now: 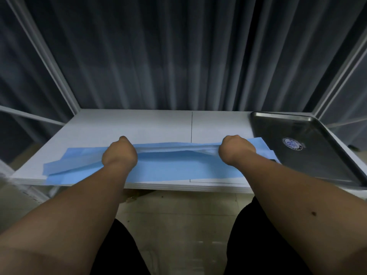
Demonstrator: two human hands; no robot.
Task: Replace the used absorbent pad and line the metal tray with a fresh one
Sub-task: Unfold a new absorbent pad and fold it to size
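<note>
My left hand (119, 153) and my right hand (236, 149) are both out over the white table (127, 124), backs toward me, each closed into a fist on the blue absorbent pad (178, 165). My fingers curl under and away from view, so I can tell they grip a raised fold of the pad, but not how each finger lies or where my thumbs sit. Between my fists the fold is pulled up into a ridge with a paler underside showing; the rest of the pad lies flat across the near half of the table, its left end partly folded over itself near the table's edge.

The metal tray (317, 171) sits bare on the right end of the table. The pad's right end reaches it, though my forearm covers the spot and I cannot tell whether it overlaps the rim. A round blue-and-white emblem (292, 144) shows on the tray's floor, too blurred to read. The tray's near right corner is cut off by the frame. Dark curtains (178, 56) hang behind the table.
</note>
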